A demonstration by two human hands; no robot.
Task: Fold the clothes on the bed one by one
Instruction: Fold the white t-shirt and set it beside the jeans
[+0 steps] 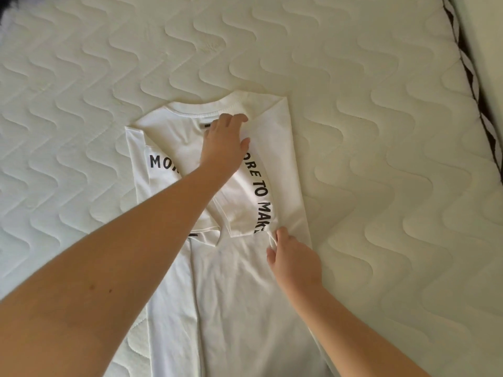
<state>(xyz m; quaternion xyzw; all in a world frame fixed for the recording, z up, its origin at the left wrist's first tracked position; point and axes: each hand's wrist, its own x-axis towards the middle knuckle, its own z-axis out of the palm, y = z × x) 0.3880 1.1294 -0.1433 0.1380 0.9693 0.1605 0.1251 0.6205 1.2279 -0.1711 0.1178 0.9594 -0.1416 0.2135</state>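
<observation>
The white T-shirt (231,268) lay lengthwise down the middle of the frame on the quilted mattress (381,104), collar toward the upper centre and hem running off the bottom edge; I judged I was partway through narrowing it, since both side panels were already turned in over the body, with the black lettering (261,198) bent along the right-hand fold.

My left hand (224,142) reached across to just below the collar (201,113), fingers spread and fairly straight, pressing flat on the cloth and gripping nothing; I kept it there, I think, to pin the top so the folded sleeves would not slide while the other hand worked.

My right hand (295,261) sat lower, right of centre, at the corner where the folded sleeve met the side panel; thumb and forefinger were closed on a small ridge of that fabric, pinching it so I could tug the crease straight.

A dark patterned border (473,85) ran down the mattress edge at the upper right; something dark showed in the top-left corner, too cut off to name.
</observation>
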